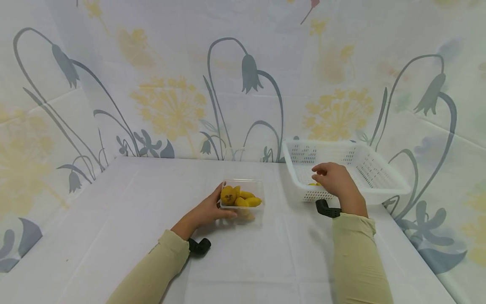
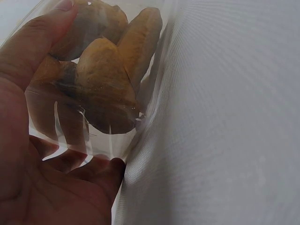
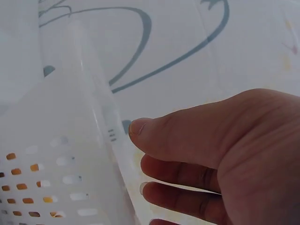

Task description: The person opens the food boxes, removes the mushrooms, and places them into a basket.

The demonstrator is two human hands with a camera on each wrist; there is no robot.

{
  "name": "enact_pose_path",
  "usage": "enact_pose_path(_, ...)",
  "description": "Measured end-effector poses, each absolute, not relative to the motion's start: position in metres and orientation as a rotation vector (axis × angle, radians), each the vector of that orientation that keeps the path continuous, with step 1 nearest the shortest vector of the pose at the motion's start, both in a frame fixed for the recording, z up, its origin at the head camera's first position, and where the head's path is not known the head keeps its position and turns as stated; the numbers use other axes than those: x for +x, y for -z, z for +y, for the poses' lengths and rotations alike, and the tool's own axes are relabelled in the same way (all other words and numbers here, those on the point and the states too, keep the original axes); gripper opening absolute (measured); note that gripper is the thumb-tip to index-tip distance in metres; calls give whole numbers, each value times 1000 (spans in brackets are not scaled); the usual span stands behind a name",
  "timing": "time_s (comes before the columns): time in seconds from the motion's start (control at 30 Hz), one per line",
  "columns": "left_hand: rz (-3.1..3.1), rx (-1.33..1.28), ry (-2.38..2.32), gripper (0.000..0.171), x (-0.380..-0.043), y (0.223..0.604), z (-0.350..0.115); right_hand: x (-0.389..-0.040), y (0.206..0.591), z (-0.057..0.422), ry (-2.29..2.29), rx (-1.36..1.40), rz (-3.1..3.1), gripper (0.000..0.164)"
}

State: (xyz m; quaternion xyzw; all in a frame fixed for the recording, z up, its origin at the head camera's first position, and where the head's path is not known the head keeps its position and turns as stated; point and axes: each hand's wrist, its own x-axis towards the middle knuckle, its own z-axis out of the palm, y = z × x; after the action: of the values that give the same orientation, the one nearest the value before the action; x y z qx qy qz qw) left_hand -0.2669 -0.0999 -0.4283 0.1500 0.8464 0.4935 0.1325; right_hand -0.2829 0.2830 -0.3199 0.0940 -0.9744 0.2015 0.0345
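A clear plastic box holds several yellow, knobbly, oblong pieces, perhaps fruit or small potatoes. My left hand grips the box from its left side, the thumb along the near wall. In the left wrist view the thumb and fingers press the clear wall, and the pieces show through it. Over the near rim of a white perforated basket, my right hand hovers with loosely bent fingers and nothing between them. More yellow pieces lie inside the basket, partly hidden by that hand.
White cloth covers the table, and a flower-printed curtain stands behind it. The basket sits at the back right near the curtain. A faint transparent panel rises behind the box. Black wrist mounts sit on both wrists.
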Motion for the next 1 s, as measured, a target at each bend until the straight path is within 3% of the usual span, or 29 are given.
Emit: enact_pose_path(1.0,2442,461,-1460,118,-265,427,-100,-276,312,229,-576,487,-2954,34)
